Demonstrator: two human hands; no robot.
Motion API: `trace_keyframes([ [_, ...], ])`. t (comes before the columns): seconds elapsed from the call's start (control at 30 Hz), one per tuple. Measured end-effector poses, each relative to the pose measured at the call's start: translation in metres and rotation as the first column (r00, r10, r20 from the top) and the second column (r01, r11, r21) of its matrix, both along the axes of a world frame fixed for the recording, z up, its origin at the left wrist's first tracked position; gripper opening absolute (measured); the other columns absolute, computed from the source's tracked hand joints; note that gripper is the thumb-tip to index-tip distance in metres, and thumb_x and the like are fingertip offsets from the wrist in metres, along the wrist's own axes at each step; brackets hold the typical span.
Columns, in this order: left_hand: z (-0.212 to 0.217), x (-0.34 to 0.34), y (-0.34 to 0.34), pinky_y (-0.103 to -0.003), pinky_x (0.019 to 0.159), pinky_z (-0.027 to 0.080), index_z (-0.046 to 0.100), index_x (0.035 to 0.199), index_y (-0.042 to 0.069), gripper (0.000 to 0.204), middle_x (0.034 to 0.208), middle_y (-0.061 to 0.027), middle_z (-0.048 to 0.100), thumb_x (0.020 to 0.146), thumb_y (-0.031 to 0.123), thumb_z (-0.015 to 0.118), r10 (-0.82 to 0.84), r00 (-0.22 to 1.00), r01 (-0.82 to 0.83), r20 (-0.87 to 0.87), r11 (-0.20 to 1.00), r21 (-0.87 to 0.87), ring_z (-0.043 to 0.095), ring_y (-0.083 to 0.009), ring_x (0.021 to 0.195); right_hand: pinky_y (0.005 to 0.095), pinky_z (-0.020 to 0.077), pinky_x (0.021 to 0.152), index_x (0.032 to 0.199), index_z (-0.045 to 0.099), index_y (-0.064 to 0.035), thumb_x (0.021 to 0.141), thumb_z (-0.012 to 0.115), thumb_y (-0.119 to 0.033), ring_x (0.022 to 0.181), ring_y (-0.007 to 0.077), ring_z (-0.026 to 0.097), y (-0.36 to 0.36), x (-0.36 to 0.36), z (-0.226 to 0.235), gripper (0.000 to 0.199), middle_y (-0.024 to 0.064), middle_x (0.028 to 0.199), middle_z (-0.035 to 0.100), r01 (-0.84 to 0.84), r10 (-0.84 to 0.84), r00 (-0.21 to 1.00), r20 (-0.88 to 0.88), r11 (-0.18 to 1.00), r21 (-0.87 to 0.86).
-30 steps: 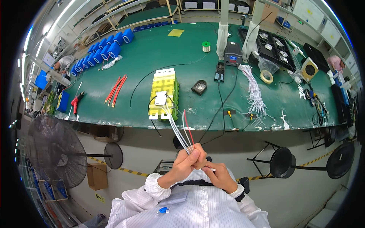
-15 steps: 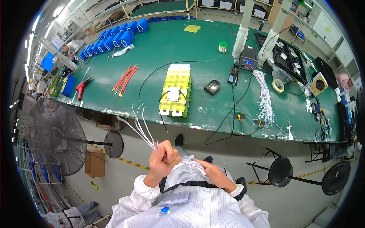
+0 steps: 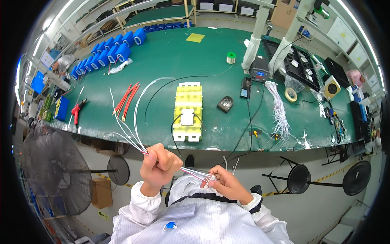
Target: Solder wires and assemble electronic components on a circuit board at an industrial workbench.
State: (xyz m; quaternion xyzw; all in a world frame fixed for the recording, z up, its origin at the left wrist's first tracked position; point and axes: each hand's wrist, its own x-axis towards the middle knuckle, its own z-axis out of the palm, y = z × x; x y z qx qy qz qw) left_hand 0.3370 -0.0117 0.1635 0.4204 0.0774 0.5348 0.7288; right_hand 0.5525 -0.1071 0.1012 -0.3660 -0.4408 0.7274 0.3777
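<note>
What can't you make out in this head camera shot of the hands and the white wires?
- Head view: where the left hand grips the white wires, hidden inside the closed fist.
- Head view: the wire ends at the right hand, covered by its fingers.
- Head view: how many wires are in the bundle; they are too thin and overlap.
- Head view: the display on the small box on the green bench, too small.
- Head view: the floor fan, darkened at the fisheye rim.
</note>
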Motion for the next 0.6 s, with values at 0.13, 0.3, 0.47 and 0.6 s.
trace_keyframes([
  [0.13, 0.008, 0.007, 0.036, -0.029, 0.035, 0.014, 0.034, 0.069, 0.010, 0.037, 0.045, 0.0033, 0.023, 0.100, 0.029, 0.031, -0.141, 0.990, 0.136, 0.030, 0.982, 0.129, 0.017, -0.0088, 0.033, 0.0221, 0.0457, 0.071, 0.114, 0.052, -0.0002, 0.096, 0.055, -0.015, 0.078, 0.0074, 0.060, 0.008, -0.020, 0.004, 0.024, 0.0068, 0.093, 0.069, 0.198, -0.204, 0.977, 0.063, 0.976, 0.088],
  [0.3, 0.000, 0.020, 0.060, -0.029, 0.036, 0.013, 0.034, 0.069, 0.009, 0.038, 0.046, 0.0022, 0.021, 0.101, 0.028, 0.027, -0.107, 0.982, 0.136, 0.154, 0.972, -0.194, 0.014, -0.0098, 0.034, 0.0196, 0.0359, 0.051, 0.101, 0.062, 0.0018, 0.091, 0.059, -0.009, 0.056, 0.0025, 0.043, 0.008, -0.034, 0.006, 0.015, 0.0031, 0.085, 0.071, 0.386, -0.493, 0.812, 0.313, 0.855, 0.346],
  [0.47, 0.002, 0.034, 0.080, -0.030, 0.036, 0.012, 0.034, 0.069, 0.010, 0.039, 0.048, 0.0025, 0.020, 0.102, 0.029, 0.026, -0.316, 0.918, 0.350, 0.238, 0.930, -0.114, 0.013, -0.0089, 0.036, 0.0207, 0.0415, 0.054, 0.114, 0.060, 0.0005, 0.087, 0.065, -0.014, 0.058, 0.0049, 0.048, 0.003, -0.043, -0.005, 0.032, 0.0062, 0.093, 0.071, 0.491, -0.604, 0.719, 0.343, 0.792, 0.363],
  [0.6, 0.015, 0.041, 0.086, -0.027, 0.044, 0.017, 0.036, 0.076, 0.010, 0.037, 0.053, 0.0039, 0.021, 0.104, 0.031, 0.024, -0.308, 0.949, 0.314, 0.064, 0.929, -0.195, 0.014, -0.0085, 0.041, 0.0258, 0.0500, 0.065, 0.121, 0.059, -0.0038, 0.080, 0.074, -0.026, 0.067, 0.0132, 0.062, 0.011, -0.060, 0.013, 0.048, 0.0123, 0.087, 0.067, 0.626, -0.706, 0.600, 0.377, 0.707, 0.328],
])
